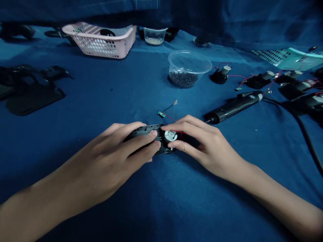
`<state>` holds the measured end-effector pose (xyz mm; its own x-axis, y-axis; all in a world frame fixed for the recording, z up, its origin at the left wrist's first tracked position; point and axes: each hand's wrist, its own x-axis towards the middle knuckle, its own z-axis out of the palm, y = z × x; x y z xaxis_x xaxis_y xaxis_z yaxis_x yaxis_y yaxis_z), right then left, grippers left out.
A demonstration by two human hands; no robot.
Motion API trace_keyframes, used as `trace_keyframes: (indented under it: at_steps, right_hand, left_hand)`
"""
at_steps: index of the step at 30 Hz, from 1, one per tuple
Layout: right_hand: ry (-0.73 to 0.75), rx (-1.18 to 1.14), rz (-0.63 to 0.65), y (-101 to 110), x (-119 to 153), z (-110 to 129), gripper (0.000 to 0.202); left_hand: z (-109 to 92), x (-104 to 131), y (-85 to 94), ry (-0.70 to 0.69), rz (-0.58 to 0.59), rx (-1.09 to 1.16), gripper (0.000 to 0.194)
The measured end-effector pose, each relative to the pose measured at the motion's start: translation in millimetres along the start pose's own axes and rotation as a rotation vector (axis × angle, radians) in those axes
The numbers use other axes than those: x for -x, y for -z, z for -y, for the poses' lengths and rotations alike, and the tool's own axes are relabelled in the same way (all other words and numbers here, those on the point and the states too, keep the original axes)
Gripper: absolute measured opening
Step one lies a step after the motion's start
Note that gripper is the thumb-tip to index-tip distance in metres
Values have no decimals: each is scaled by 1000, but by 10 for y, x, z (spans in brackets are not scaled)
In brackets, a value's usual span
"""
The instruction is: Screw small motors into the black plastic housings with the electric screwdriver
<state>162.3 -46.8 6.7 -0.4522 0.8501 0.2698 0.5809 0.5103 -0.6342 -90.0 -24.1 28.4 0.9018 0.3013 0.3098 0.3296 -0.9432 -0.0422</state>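
Observation:
My left hand [123, 148] is closed round a black plastic housing [148, 129], two fingertips resting on its inner face. At the housing's right end sits a small motor [171, 135] with a white end cap. My right hand [202, 141] grips this motor between thumb and forefinger. Red wire runs from it to a small green circuit board [162, 114], which lies on the cloth just beyond the hands. A dark wire links that board to a small metal contact [175, 102]. My fingers hide part of the housing.
A black electric screwdriver [234, 107] lies to the right, its cable [302, 127] curving toward me. Ahead stands a clear tub [189, 69] of dark screws. Several wired motor units [262, 80] sit at right, black plastic parts [32, 90] at left, a pink basket [108, 43] behind.

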Motion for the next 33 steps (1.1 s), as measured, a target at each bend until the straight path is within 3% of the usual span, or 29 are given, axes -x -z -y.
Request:
trace_keyframes:
  at_steps: [10,18,25,33]
  right_hand:
    - [-20,-40,72,3,-12,7,56]
    - [8,-43,-67,-3,-73,-33,22]
    - [-6,-38,-18,43,-95,1,17]
    - [6,-68,-25,4,-86,-31,19]
  left_hand:
    - [-6,25,-34,16,3,31,40]
    - [36,18,-23,36,11,73,40]
    - [108,36,-63,-19,34,29,38]
    - [107,31,-48,23,29,103,35]
